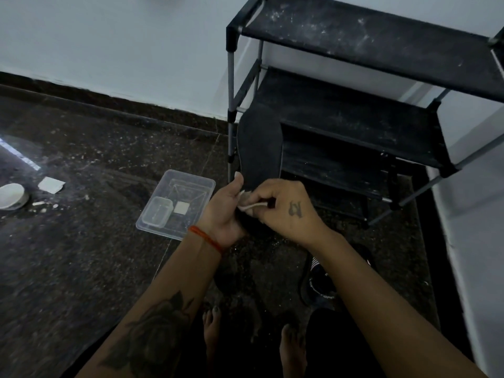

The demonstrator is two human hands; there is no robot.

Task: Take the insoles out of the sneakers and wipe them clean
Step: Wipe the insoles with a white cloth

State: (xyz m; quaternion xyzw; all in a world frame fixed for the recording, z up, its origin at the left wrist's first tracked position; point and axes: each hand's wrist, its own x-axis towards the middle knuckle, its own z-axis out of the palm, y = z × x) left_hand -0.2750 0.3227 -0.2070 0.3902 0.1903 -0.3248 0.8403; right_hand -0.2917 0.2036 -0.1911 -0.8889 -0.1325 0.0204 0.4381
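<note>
Since the light is dim, you can't make out much of the sneaker point(317, 279) on the floor point(81, 255): your right forearm covers most of it, only a striped patch shows. The insole's point(259, 148) lower end is hidden behind your hands; its upper end stands up in front of the rack point(354, 105). Your left hand point(226, 211) grips the insole's lower left edge, thumb up, fingers curled behind. Your right hand point(283, 208) pinches a white wipe point(252, 205) against the insole's lower end, touching the left hand. Tray point(177, 203) sits on the floor just left of your left hand. Bowl point(12, 196) is cut off at the frame's left edge.
</note>
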